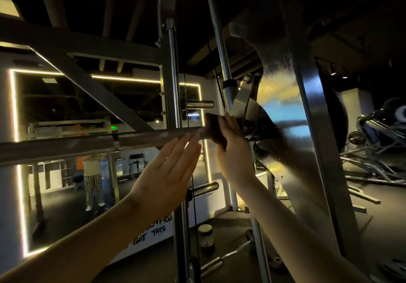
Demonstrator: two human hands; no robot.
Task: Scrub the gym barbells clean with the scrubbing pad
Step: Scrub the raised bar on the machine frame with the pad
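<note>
Dim gym, seen from the wearer's head. A dull grey-brown steel barbell [87, 142] runs level from the left edge to mid-frame, with a ring-like collar partway along, and ends at a tall shiny machine frame [307, 107]. The right hand [232, 151] grips a dark, flat scrubbing pad [214, 129] against the bar's right end. The left hand [167, 170] is spread flat, palm up, fingertips at the bar's underside (possibly touching; the light is poor).
</note>
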